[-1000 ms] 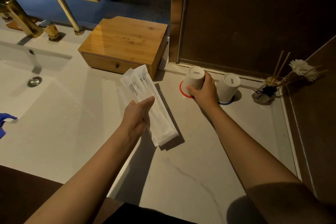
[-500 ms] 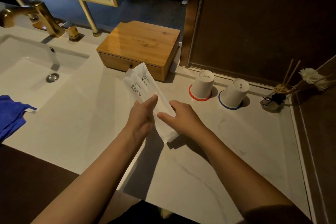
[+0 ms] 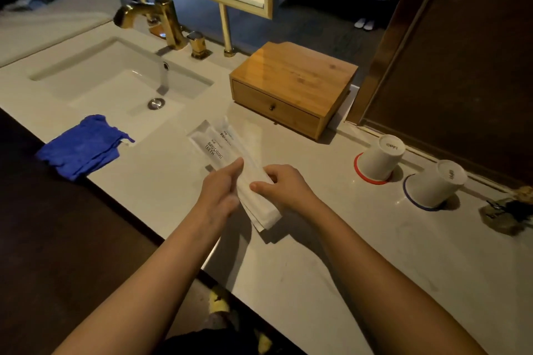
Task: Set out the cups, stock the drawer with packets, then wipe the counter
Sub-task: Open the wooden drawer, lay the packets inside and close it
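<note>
Two hands, left hand (image 3: 220,192) and right hand (image 3: 284,187), pinching packets (image 3: 230,158); stack fanned, may slip; drawer (image 3: 275,109) beyond, shut.

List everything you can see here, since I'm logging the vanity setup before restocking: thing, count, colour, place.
packets: at least two, white, held over the counter
cups: two, white, upside down at right, one on a red ring, one on a blue ring
drawer box: one, wooden, shut, behind the packets
cloth: one, blue, front edge by the sink
sink: one, white, left
faucet: one, gold, behind the sink
counter: one, pale marble
diffuser: one, dark, far right, partly cut off
left hand: one, gripping the packets
right hand: one, on the packets' near end
</note>
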Motion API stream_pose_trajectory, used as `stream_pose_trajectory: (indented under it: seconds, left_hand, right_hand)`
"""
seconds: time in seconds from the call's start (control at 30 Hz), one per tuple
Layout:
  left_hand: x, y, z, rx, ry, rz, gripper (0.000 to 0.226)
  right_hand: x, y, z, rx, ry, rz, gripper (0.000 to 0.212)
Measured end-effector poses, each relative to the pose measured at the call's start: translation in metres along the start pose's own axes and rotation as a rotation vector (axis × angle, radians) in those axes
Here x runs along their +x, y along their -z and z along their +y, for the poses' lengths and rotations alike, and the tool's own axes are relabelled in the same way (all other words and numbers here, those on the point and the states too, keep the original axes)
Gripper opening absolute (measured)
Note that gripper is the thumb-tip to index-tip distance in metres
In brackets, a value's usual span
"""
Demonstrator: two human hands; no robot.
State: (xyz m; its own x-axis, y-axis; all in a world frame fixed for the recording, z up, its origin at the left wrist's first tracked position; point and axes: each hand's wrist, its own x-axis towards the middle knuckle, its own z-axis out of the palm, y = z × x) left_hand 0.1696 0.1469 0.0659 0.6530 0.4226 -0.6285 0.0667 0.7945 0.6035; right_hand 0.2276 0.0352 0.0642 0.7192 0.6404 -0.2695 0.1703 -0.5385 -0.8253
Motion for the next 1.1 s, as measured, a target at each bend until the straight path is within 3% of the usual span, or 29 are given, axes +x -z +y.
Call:
stream_pose_trajectory:
  seconds: [0.13,0.27,0.4,0.5,0.67,0.87,1.1]
  left_hand:
    - [0.012,0.009,0.024,-0.005,-0.041,0.073,0.014]
    - [0.028,0.015,0.050,0.018,-0.043,0.082,0.013]
    - [0.042,0.017,0.077,0.013,-0.024,0.077,0.010]
    - [0.051,0.023,0.092,0.049,-0.009,0.049,0.014]
    - [0.069,0.023,0.107,0.072,0.060,-0.001,0.009]
    - [0.088,0.024,0.118,0.093,0.095,-0.051,0.007]
    - [0.096,0.028,0.126,0.091,0.102,-0.059,0.014]
  right_hand:
    - [0.021,-0.005,-0.019,0.047,-0.008,-0.089,0.020]
    - [0.048,-0.005,-0.033,0.169,-0.075,-0.113,0.019]
    - [0.090,0.005,-0.039,0.665,-0.367,0.205,0.020]
    - [0.126,0.016,-0.040,0.866,-0.553,0.431,0.018]
    - [0.164,0.018,-0.046,1.264,-0.563,0.547,0.024]
    - [0.176,0.013,-0.043,1.339,-0.544,0.587,0.009]
    - [0.173,0.002,-0.031,1.253,-0.508,0.664,0.018]
